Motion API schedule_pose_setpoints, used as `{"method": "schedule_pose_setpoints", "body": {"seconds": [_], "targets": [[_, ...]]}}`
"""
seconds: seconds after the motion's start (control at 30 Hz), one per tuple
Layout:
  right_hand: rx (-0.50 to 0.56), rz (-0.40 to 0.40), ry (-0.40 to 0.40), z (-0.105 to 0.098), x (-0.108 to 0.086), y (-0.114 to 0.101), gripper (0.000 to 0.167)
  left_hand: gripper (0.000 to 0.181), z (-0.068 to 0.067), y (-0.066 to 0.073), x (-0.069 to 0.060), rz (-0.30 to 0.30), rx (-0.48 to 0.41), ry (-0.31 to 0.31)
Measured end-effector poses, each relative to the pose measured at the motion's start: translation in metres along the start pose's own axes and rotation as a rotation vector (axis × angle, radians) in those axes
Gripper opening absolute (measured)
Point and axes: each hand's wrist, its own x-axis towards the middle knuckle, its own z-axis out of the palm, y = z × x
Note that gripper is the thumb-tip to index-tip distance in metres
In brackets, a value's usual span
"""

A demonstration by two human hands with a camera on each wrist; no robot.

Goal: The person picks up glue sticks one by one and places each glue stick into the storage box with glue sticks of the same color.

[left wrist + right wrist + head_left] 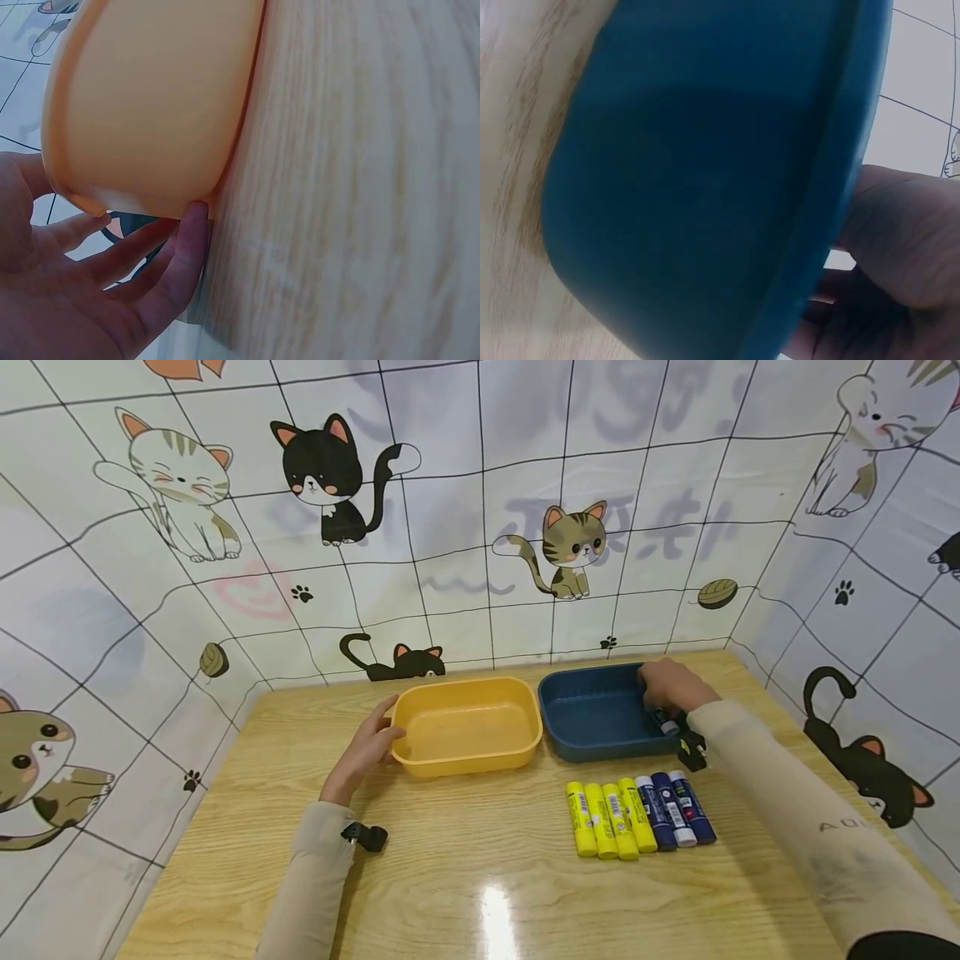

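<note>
My left hand [367, 745] holds the left end of a yellow tray [465, 768]. Its thumb lies over the rim, while in the left wrist view the fingers [191, 247] touch the outer wall. Inside the right end of a dark blue tray [600, 747] is my right hand [671, 685], its fingers curled and partly hidden. A navy glue stick [666, 723] with a pale end sticks out from under it, gripped in the fingers. In the right wrist view the blue tray's wall [682, 187] hides the stick and most of the fingertips.
In front of the blue tray, several yellow glue sticks [600, 820] and three navy glue sticks [675, 810] lie side by side in a row. Both trays stand at the back of the wooden table [435, 868], close to a cat-patterned wall covering [450, 527].
</note>
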Motion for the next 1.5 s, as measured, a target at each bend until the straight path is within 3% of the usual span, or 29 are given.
{"method": "schedule_pose_setpoints", "body": {"seconds": [0.33,0.67,0.83,0.93,1.13,1.27,1.5], "targets": [[-0.032,0.015,0.048,0.005,0.001,-0.001,0.009,0.071,0.0,-0.002,0.002,-0.005,0.0,0.004],[-0.088,0.018,0.097,0.007,-0.002,-0.006,0.009,0.07,0.0,-0.001,0.002,-0.006,0.011,0.006],[-0.066,0.005,0.131,0.001,-0.009,-0.005,0.007,0.07,0.0,-0.002,0.003,-0.01,0.014,0.01],[-0.008,-0.009,0.17,-0.01,-0.019,-0.003,0.014,0.071,0.002,-0.002,0.003,-0.011,0.014,0.008],[0.156,-0.065,0.195,-0.036,-0.049,-0.003,0.044,0.07,0.002,-0.001,0.002,-0.011,0.009,0.012],[0.234,-0.107,0.221,-0.038,-0.07,-0.002,0.044,0.07,0.001,0.0,0.001,-0.006,0.009,0.012],[0.342,-0.181,0.195,-0.016,-0.105,0.002,0.032,0.07,0.0,-0.001,0.001,-0.011,0.005,0.008]]}}
